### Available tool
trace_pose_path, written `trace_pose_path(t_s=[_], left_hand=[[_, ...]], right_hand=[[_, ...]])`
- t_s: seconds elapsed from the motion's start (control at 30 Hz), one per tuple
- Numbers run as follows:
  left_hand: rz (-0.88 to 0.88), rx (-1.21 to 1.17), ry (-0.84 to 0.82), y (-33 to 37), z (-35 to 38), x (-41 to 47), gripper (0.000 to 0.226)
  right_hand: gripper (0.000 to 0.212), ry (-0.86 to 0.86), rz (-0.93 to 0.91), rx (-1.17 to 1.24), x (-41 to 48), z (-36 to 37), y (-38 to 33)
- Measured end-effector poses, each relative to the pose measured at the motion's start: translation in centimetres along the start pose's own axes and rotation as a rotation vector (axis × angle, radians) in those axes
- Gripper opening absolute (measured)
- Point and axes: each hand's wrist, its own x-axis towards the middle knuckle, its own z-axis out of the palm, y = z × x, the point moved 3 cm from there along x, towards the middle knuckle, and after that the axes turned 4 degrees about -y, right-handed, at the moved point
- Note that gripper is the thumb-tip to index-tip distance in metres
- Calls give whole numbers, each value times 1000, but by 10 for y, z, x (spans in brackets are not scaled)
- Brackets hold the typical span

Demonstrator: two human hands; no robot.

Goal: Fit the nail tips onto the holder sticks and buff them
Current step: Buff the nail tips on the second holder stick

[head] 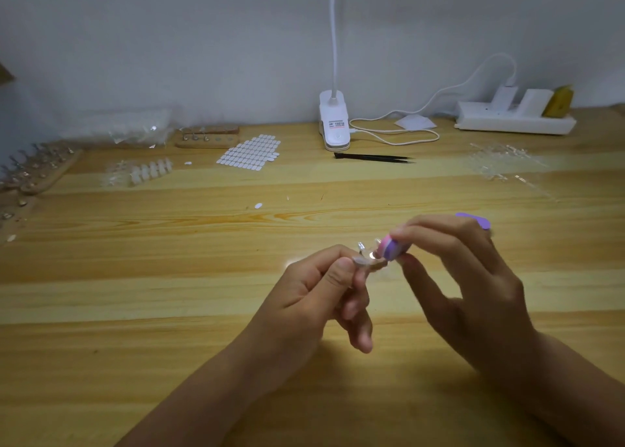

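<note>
My left hand [321,287] pinches a clear holder stick [367,257] with a nail tip on its end, above the middle of the wooden table [169,277]. My right hand [466,277] grips a purple and pink buffer [390,247]; its near end touches the nail tip, and its far purple end [473,219] sticks out behind my fingers. Loose white nail tips [150,172] lie at the back left. A sheet of white adhesive tabs [250,152] lies beside them. Wooden racks with holder sticks [37,169] stand along the left edge.
A white clip lamp [334,122] with a coiled cable [395,132] stands at the back centre, black tweezers [372,157] before it. A white power strip [514,122] sits back right, clear plastic pieces [504,162] nearer. A small wooden stand [208,137] and plastic bags [128,127] are back left.
</note>
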Motion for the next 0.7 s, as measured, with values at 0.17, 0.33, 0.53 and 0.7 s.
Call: trace_pose_path(t_s=[0.17, 0.33, 0.53, 0.7], left_hand=[[-59, -52, -91, -4, 3, -1, 33], [-58, -155, -104, 3, -3, 0, 26], [-137, -280, -266, 1, -2, -2, 27], [-152, -305, -273, -2, -6, -1, 30]], right_hand=[[38, -80, -139, -1, -9, 3, -13], [33, -21, -62, 43, -3, -1, -1], [40, -78, -149, 12, -7, 1, -8], [27, -22, -83, 137, -3, -3, -9]])
